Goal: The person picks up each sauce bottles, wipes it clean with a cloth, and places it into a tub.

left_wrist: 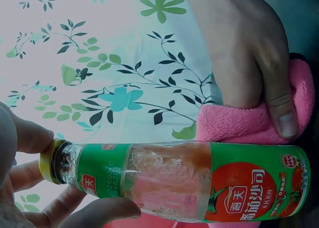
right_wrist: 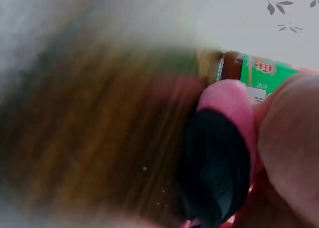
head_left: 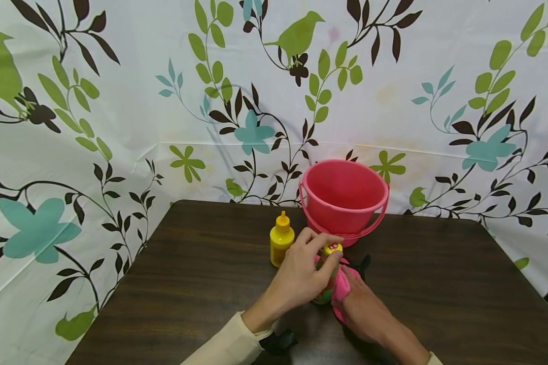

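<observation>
A glass sauce bottle (left_wrist: 169,180) with green labels, a red tomato picture and a yellow cap stands on the table. My left hand (head_left: 300,271) holds it at the top, fingers and thumb around the cap and neck in the left wrist view. Red sauce residue clings inside the glass. My right hand (head_left: 365,310) grips a pink cloth (head_left: 341,290) with a dark underside or edge and presses it against the bottle's side. In the right wrist view the cloth (right_wrist: 232,98) bunches beside the bottle's label (right_wrist: 269,73); much of that view is blurred.
A pink bucket (head_left: 335,218) with its handle lowered stands right behind the hands. To the left of the bottle is a yellow squeeze bottle (head_left: 280,243). The dark wooden table (head_left: 196,289) ends at a patterned cloth backdrop (head_left: 141,101).
</observation>
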A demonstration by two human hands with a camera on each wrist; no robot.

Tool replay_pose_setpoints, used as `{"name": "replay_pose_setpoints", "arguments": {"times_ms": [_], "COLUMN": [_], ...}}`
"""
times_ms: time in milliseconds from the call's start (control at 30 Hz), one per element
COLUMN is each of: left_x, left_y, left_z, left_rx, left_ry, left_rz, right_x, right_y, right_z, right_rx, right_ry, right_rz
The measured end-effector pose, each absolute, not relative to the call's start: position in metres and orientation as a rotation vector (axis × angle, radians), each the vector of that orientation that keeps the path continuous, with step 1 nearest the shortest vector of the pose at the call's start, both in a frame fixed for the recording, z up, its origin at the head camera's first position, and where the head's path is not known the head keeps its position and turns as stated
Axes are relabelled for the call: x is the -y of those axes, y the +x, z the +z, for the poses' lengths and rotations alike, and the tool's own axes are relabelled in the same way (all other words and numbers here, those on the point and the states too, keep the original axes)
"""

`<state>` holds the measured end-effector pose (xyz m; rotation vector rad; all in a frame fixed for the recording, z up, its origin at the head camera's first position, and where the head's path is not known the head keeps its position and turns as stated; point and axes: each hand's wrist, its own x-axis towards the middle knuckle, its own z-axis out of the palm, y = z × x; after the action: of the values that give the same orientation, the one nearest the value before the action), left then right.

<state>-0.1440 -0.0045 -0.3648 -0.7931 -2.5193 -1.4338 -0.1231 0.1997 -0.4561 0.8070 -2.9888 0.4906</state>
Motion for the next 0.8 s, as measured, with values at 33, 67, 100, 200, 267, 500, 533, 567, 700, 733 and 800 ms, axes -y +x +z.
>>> {"name": "replay_pose_setpoints", "arguments": {"times_ms": [33, 67, 100, 200, 267, 500, 533, 567, 700, 733, 800], "left_x": [0.004, 0.004, 0.005, 0.005, 0.004, 0.002, 0.002, 0.002, 0.002, 0.002, 0.002], "left_y": [-0.144, -0.144, -0.144, -0.145, -0.145, -0.144, -0.143, -0.143, -0.143, -0.143, -0.143], "left_z": [-0.365, -0.365, -0.364, -0.364, -0.364, -0.363, -0.363, -0.363, -0.362, -0.362, -0.362], "left_rx": [2.521, 2.522, 2.523, 2.528, 2.533, 2.556, 2.559, 2.565, 2.585, 2.590, 2.591], "left_ry": [-0.792, -0.790, -0.789, -0.785, -0.788, -0.790, -0.787, -0.784, -0.782, -0.781, -0.785], "left_rz": [-1.434, -1.436, -1.438, -1.442, -1.447, -1.443, -1.442, -1.440, -1.435, -1.436, -1.439], "right_x": [-0.200, -0.200, -0.200, -0.202, -0.205, -0.216, -0.217, -0.219, -0.221, -0.221, -0.220], "right_y": [-0.123, -0.124, -0.124, -0.127, -0.128, -0.131, -0.131, -0.130, -0.129, -0.128, -0.127], "right_z": [-0.456, -0.455, -0.455, -0.455, -0.455, -0.448, -0.446, -0.443, -0.434, -0.432, -0.428], "right_rx": [2.991, 2.997, 3.006, 3.023, 3.029, 3.047, 3.041, 3.032, 2.938, 2.910, 2.854], "right_ry": [0.795, 0.784, 0.764, 0.734, 0.722, 0.739, 0.704, 0.663, 0.550, 0.532, 0.476], "right_rz": [0.470, 0.459, 0.476, 0.598, 0.708, 1.381, 1.489, 1.593, 1.878, 1.923, 2.011]}}
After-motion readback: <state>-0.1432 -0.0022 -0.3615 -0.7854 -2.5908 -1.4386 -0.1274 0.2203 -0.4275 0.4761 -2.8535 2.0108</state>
